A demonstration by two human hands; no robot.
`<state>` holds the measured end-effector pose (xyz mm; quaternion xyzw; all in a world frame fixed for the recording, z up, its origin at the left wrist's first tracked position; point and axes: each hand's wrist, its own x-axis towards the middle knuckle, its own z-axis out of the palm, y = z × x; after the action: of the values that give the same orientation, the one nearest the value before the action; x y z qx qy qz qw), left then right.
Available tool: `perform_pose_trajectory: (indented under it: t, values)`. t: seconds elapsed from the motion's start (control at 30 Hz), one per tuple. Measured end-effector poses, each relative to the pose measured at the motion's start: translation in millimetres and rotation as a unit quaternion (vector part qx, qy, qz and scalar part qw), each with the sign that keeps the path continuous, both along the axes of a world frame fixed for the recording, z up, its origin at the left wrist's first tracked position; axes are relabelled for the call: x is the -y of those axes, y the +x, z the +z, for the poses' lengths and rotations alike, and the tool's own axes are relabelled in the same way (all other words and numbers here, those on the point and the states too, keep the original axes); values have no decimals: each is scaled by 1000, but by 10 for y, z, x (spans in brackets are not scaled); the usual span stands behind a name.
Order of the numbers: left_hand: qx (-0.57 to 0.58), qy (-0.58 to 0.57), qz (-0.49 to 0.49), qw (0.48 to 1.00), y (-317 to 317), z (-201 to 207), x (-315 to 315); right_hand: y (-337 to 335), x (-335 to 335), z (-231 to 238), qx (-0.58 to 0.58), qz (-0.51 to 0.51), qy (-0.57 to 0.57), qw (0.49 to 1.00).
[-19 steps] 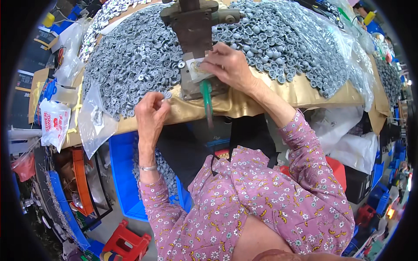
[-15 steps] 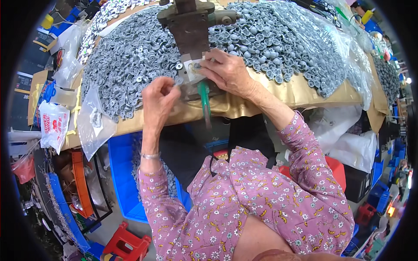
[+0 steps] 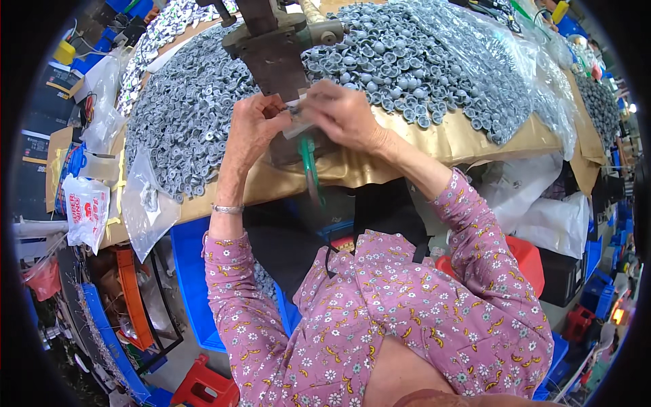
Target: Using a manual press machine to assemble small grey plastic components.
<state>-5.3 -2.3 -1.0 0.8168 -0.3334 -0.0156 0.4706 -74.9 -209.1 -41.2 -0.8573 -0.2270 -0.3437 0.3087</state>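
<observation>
My left hand (image 3: 254,129) and my right hand (image 3: 344,117) meet at the base of a brown metal press (image 3: 274,57) standing on the workbench. Between the fingers of both hands is a small pale part (image 3: 298,125), right against the press. A green-handled tool (image 3: 309,166) hangs down below my right hand, which appears to hold it. Large heaps of small grey round parts (image 3: 190,115) lie on both sides of the press, the right heap (image 3: 434,61) under clear plastic sheeting.
The bench is covered with tan cardboard (image 3: 461,139). Clear plastic bags (image 3: 146,207) hang off its left edge beside a white printed bag (image 3: 85,210). Blue crates (image 3: 193,285), an orange bin (image 3: 135,298), a red stool (image 3: 203,386) and a red tub (image 3: 525,261) stand below.
My left hand rose from the bench's front edge up and right to the press, joining my right hand on the small part. The view has shifted lower on the bench.
</observation>
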Motion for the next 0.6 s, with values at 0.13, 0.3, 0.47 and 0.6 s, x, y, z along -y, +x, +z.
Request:
perform_pose_trajectory:
  t: [0.13, 0.3, 0.47, 0.6]
  values:
    - [-29, 13, -10, 999, 64, 37, -44, 935, 481, 314, -166, -1, 318, 933]
    - [-60, 4, -41, 997, 122, 43, 75, 1655, 649, 1926, -291, 181, 665, 664]
    - [-51, 33, -25, 998, 83, -4, -108, 341, -305, 2336, -21, 271, 519, 810]
    - [-54, 34, -26, 998, 28, 103, -26, -8, -250, 2201, 94, 208, 402, 887]
